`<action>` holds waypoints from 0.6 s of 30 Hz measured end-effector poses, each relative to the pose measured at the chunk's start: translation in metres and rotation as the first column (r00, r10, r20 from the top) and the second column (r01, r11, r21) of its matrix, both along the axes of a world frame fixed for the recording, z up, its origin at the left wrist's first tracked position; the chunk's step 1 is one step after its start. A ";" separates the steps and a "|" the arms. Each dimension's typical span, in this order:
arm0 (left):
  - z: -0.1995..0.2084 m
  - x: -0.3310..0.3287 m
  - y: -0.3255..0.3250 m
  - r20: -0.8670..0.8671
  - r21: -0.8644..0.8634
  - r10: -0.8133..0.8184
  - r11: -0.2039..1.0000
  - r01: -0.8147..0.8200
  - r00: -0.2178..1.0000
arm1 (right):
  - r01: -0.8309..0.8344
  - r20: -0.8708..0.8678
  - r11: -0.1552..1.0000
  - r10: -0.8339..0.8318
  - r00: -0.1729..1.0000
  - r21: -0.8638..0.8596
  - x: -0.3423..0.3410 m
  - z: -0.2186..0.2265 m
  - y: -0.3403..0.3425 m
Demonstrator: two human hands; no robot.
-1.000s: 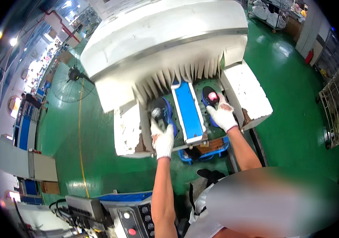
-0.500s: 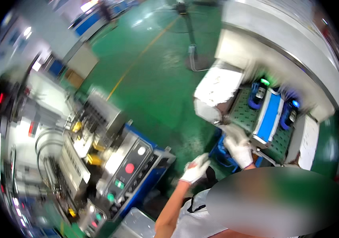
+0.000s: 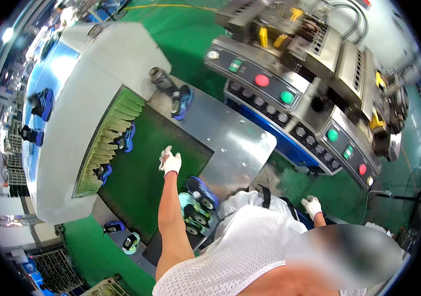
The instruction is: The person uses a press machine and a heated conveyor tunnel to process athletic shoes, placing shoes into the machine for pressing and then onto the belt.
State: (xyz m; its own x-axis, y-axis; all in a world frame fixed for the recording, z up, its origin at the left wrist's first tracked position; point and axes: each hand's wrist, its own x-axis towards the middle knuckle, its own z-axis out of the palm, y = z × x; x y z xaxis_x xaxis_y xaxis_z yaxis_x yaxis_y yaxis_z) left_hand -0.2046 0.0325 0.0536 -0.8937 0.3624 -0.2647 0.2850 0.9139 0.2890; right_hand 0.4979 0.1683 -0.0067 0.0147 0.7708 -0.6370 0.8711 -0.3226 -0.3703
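My left hand (image 3: 170, 162), in a white glove, reaches over the green conveyor belt (image 3: 158, 140) with its fingers apart and nothing in them. Close to my body, beside the belt, lie a blue-and-black shoe (image 3: 202, 193) and several teal and lime shoes (image 3: 196, 215). Two more blue-and-black shoes, one farther off (image 3: 126, 138) and one nearer (image 3: 103, 173), sit at the bristle curtain (image 3: 117, 118) of a grey machine. Out to my right, low by my side, hangs my gloved right hand (image 3: 312, 205), fingers loosely bent and apart, with nothing visible in it.
A blue shoe (image 3: 182, 102) stands on the metal ledge (image 3: 228, 143) past the belt. Ahead on the right is a press machine with a button panel (image 3: 255, 74). More shoes (image 3: 43, 103) rest on the grey housing (image 3: 87, 64) at left. Two shoes (image 3: 131, 242) lie near the belt's lower-left edge.
My view has swung to the left, from the shoe-tool rack and floor to the belt with shoes. The press has passed from left to right in view. My hands have moved far apart.
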 end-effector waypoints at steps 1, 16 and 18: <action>0.002 -0.058 -0.028 -0.045 0.035 0.025 0.999 -0.024 0.999 | -0.127 0.011 0.992 0.127 0.992 0.023 -0.050 -0.004 0.008; -0.057 -0.308 -0.096 -0.342 -0.179 0.082 0.972 -0.151 0.936 | -0.233 0.441 0.936 0.332 0.834 -0.263 -0.167 0.151 0.063; -0.060 -0.296 -0.095 -0.348 -0.211 0.087 0.963 -0.168 0.934 | -0.283 0.430 0.925 0.370 0.824 -0.253 -0.189 0.144 0.060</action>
State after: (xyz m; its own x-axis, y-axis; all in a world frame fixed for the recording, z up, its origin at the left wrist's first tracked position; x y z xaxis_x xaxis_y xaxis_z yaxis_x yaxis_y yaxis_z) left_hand -0.5004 -0.0624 -0.0061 -0.9790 0.2039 -0.0074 0.2040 0.9786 -0.0280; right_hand 0.3090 0.2279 0.1377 0.1066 0.6630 -0.7410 0.9908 -0.0082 0.1351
